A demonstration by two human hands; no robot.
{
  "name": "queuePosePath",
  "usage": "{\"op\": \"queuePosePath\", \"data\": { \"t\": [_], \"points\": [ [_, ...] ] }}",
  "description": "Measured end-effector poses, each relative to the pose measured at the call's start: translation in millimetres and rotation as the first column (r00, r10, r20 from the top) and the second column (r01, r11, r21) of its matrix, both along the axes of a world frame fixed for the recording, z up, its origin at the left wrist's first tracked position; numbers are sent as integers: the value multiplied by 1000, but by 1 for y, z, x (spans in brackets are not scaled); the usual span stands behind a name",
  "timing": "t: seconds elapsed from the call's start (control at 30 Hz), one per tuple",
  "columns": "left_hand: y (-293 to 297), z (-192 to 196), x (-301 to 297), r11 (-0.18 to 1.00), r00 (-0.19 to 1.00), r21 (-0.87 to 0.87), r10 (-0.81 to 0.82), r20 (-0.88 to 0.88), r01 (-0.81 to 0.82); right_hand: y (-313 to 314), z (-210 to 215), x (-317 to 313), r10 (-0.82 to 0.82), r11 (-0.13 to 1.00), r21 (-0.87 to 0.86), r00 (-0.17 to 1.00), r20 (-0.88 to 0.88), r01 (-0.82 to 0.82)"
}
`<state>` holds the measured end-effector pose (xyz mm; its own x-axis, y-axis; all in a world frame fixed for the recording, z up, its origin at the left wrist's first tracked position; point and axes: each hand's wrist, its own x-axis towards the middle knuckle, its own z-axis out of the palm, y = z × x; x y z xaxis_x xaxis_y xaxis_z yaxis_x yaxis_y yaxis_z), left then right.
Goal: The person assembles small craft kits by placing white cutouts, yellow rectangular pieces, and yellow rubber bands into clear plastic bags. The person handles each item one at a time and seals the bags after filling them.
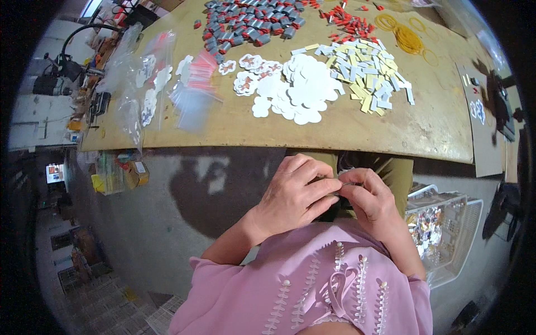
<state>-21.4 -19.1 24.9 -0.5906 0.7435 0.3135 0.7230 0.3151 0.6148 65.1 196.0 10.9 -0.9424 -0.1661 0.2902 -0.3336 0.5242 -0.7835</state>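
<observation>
Both of my hands meet over my lap, just off the table's front edge. My left hand (298,190) has its fingers curled inward, the tips drawn together. Thumb and index finger of my right hand (369,196) pinch close against the left fingertips. Something small and dark seems to sit between them, mostly hidden by the fingers, and I cannot make out its kind. Nearest on the table lie a heap of white scalloped-edge cutouts (310,84), a few with printed brown figures (245,82), and a pile of small yellow and white strips (365,75).
On the yellowish table (312,134) lie grey-and-red small parts (245,25), red pieces (349,25), yellow rubber bands (408,40) and clear plastic bags (195,89). A white plastic basket (466,240) of shiny pieces stands at my right. A cardboard box (137,174) is at left.
</observation>
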Motion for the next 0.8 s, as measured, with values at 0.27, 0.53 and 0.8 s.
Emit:
{"op": "queuePosePath", "data": {
  "t": [0.27,0.53,0.8],
  "points": [
    [-43,-4,-93,900,884,36,434,-173,-435,1,-1,0,33,994,110,999,-39,-28],
    [-78,3,-181,928,926,-122,364,99,-351,6,-11,4,20,997,81,1000,-17,-19],
    [-89,6,-195,938,944,-141,326,45,-317,6,-14,1,55,995,80,998,-19,-53]
  ]
}}
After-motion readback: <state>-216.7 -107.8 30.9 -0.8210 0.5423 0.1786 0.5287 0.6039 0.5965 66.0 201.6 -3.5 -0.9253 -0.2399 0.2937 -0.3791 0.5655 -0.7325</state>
